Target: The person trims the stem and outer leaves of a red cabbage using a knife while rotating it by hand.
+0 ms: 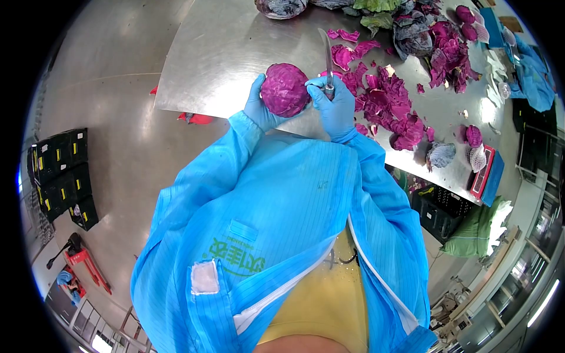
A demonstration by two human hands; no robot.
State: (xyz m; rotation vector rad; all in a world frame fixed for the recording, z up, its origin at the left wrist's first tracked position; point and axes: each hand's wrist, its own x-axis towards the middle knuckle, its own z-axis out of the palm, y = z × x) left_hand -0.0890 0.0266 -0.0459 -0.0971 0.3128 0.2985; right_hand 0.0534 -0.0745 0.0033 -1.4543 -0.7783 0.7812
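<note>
A round purple cabbage (285, 89) rests in my left hand (257, 109), which wears a blue glove and curves round its left side and underside. My right hand (336, 110), gloved too, grips a knife (328, 59) by its handle, the blade pointing up and away from me. The thumb and finger of that hand reach toward the cabbage's right edge; whether they touch it I cannot tell. Torn purple leaves (385, 97) lie on the metal table (206, 53) just right of my right hand.
Whole cabbages (281, 7) and green outer leaves (376, 20) lie at the table's far side. Small cabbages with white net sleeves (477, 157) sit at the right, near a red-and-blue box (487, 176). Black crates (62, 170) are stacked on the floor at left, beside a red pallet jack (88, 265).
</note>
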